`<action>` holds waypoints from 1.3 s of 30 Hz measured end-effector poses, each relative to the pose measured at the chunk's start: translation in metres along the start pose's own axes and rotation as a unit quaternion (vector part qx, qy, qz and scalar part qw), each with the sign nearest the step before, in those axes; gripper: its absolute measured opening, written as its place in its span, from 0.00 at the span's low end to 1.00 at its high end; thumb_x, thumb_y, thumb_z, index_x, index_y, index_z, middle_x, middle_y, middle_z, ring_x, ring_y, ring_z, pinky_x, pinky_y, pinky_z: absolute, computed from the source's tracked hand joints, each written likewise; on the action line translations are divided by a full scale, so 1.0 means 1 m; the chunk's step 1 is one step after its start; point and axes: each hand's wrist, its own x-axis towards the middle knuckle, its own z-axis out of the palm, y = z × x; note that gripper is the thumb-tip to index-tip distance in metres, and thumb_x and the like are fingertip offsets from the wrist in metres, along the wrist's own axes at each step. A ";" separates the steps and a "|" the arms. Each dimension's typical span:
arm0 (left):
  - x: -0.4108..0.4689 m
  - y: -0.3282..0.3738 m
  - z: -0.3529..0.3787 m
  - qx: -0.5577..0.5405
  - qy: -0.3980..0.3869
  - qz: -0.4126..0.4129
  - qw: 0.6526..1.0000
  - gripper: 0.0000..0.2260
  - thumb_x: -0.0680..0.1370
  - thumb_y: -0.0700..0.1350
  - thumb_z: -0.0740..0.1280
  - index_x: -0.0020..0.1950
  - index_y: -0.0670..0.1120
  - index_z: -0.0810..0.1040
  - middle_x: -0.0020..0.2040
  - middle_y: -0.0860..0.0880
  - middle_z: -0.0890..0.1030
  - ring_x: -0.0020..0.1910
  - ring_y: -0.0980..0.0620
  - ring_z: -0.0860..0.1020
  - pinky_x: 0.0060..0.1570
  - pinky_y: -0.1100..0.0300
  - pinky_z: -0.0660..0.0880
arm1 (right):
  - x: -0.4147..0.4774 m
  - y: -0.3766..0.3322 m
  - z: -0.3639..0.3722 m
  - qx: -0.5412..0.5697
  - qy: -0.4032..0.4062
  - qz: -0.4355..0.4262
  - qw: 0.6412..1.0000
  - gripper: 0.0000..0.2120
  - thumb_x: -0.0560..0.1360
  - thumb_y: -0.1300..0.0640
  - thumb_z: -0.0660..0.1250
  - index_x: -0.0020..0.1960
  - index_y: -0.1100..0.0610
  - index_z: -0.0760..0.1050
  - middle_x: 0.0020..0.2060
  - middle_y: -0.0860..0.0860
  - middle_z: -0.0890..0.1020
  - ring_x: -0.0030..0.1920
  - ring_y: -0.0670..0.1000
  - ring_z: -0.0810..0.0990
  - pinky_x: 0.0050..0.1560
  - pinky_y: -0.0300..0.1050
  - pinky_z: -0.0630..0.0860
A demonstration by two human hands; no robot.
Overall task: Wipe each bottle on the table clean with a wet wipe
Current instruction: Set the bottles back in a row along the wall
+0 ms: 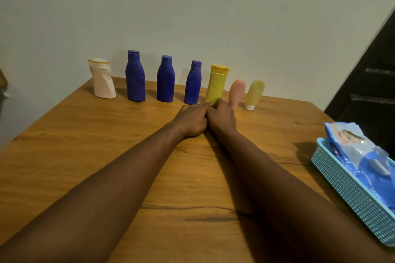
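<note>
A light-blue perforated plastic basket [350, 196] sits at the right edge of a brown wooden table [85, 145] marked with dark grain cracks. Behind the table rises a plain pale wall [192, 17]. A dark panelled door or cabinet [372, 83] stands at far right.

Dim, warm indoor light from the right. Soft shadows lie left of the turquoise perforated plastic basket [350, 194] and the pale pink plastic bottle [103, 83] on the brown wooden desk [85, 156]. Overall slightly soft focus; wide-angle bending at frame edges.
</note>
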 end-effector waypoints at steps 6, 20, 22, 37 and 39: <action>-0.005 0.004 0.001 -0.034 0.015 -0.009 0.999 0.20 0.83 0.39 0.62 0.76 0.47 0.70 0.70 0.47 0.78 0.67 0.48 0.77 0.70 0.47 0.73 | -0.005 -0.003 -0.003 0.016 0.011 -0.001 1.000 0.09 0.80 0.50 0.64 0.57 0.53 0.73 0.50 0.52 0.81 0.52 0.54 0.80 0.56 0.59 0.81; 0.010 0.047 0.019 -0.040 -0.037 0.015 0.998 0.26 0.82 0.41 0.61 0.81 0.45 0.63 0.78 0.46 0.70 0.76 0.46 0.69 0.74 0.45 0.67 | -0.008 0.036 -0.055 0.031 0.011 0.021 0.999 0.19 0.73 0.54 0.59 0.62 0.57 0.71 0.58 0.58 0.79 0.59 0.61 0.77 0.59 0.57 0.76; 0.015 0.050 0.022 -0.032 -0.036 0.014 0.999 0.28 0.81 0.40 0.61 0.82 0.46 0.62 0.79 0.46 0.68 0.78 0.46 0.67 0.76 0.47 0.65 | -0.003 0.038 -0.055 0.016 0.002 0.021 1.000 0.17 0.73 0.52 0.59 0.60 0.56 0.71 0.56 0.57 0.79 0.58 0.62 0.77 0.60 0.61 0.76; 0.043 0.042 0.036 0.023 -0.047 0.011 0.999 0.29 0.84 0.45 0.58 0.85 0.50 0.54 0.82 0.48 0.64 0.80 0.48 0.63 0.78 0.43 0.59 | 0.011 0.041 -0.051 -0.009 -0.007 -0.010 1.000 0.06 0.79 0.52 0.59 0.52 0.52 0.72 0.50 0.53 0.81 0.51 0.57 0.80 0.57 0.61 0.77; 0.044 0.041 0.037 0.027 -0.050 0.005 0.998 0.28 0.85 0.46 0.57 0.85 0.51 0.53 0.83 0.49 0.62 0.81 0.48 0.62 0.78 0.43 0.57 | 0.010 0.041 -0.052 -0.004 -0.009 -0.010 1.000 0.06 0.78 0.53 0.59 0.51 0.52 0.72 0.48 0.53 0.81 0.50 0.58 0.80 0.57 0.62 0.77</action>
